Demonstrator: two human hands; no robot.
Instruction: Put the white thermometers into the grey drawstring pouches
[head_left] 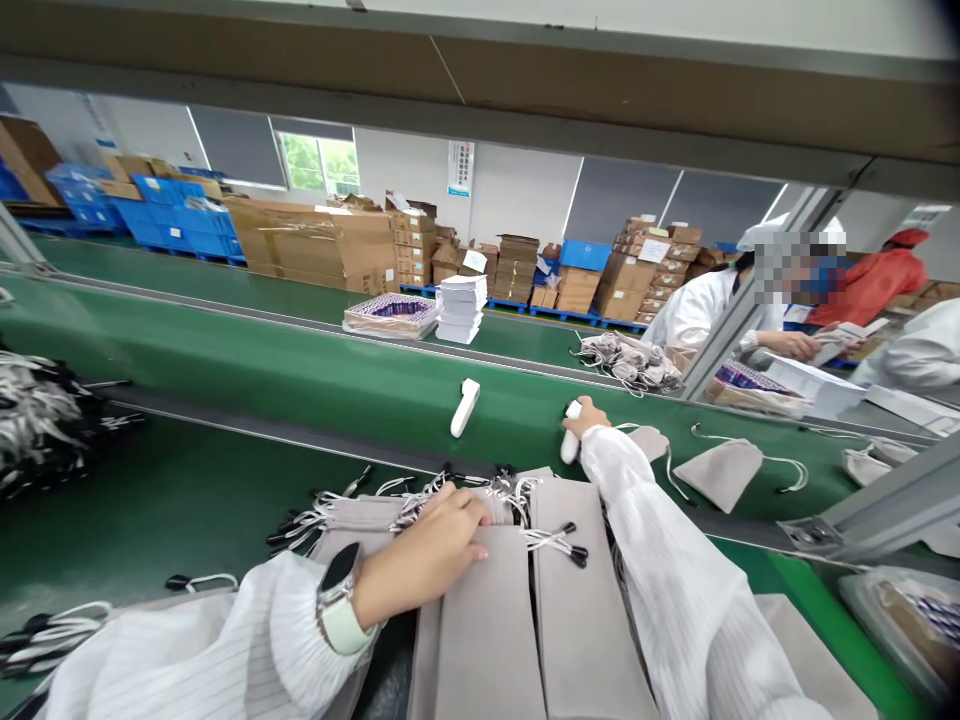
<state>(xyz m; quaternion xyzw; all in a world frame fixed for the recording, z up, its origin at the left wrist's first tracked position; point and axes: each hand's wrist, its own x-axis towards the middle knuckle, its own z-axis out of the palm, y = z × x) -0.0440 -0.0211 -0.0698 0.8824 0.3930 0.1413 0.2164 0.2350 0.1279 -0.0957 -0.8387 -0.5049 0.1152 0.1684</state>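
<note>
On the green conveyor belt, my right hand (588,416) is closed round a white handheld device (571,446) with a dark top end. A similar white device (465,408) lies by itself on the belt to the left. My left hand (444,532), with a watch on the wrist, has its fingers bent over the top edge of a grey drawstring pouch (491,610) in front of me. Beside it lies another grey pouch (581,580), its white cords ending in black toggles. Several more pouches are stacked around these, partly covered by my forearms.
Grey pouches (721,472) lie on the belt to the right. A heap of black-and-white cords (41,420) is at far left. Paper stacks (460,308) stand on the ledge beyond. A metal post (757,300) rises at right, where a co-worker (694,305) handles items.
</note>
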